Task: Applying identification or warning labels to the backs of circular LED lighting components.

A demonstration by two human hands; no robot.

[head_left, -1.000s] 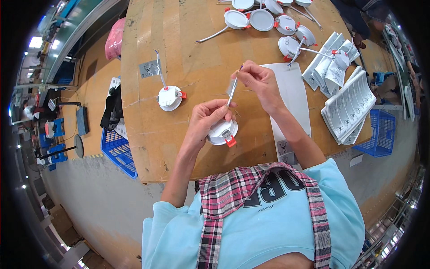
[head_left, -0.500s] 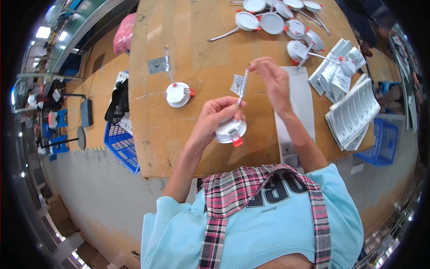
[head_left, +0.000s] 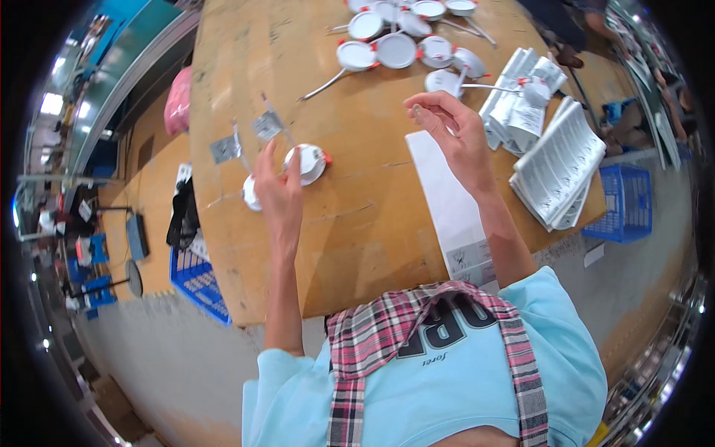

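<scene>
My left hand (head_left: 279, 190) is over the left part of the table, fingers apart. One fingertip overlaps the edge of a round white downlight (head_left: 311, 165) with a red clip; I cannot tell if it touches. Its white cable carries a silver label (head_left: 267, 125). A second downlight (head_left: 252, 194), partly hidden by the left hand, has a similar silver label (head_left: 226, 149) on its cable. My right hand (head_left: 458, 138) is raised above the top of a white label sheet (head_left: 443, 197), fingers loosely bent, with nothing visible in them. Silver labels (head_left: 469, 259) remain at the sheet's near end.
Several white downlights (head_left: 396, 51) with cables and red clips are grouped at the far side. Folded printed leaflets (head_left: 560, 167) lie in piles at the right. Blue crates (head_left: 625, 201) (head_left: 199, 279) flank the table. A pink bag (head_left: 179, 100) is at the far left; another person (head_left: 555, 26) is at the far right.
The downlight held in my left hand now lies on the table beside the other one, its cable labelled. My left hand has moved left and opened; my right hand has let go of the cable.
</scene>
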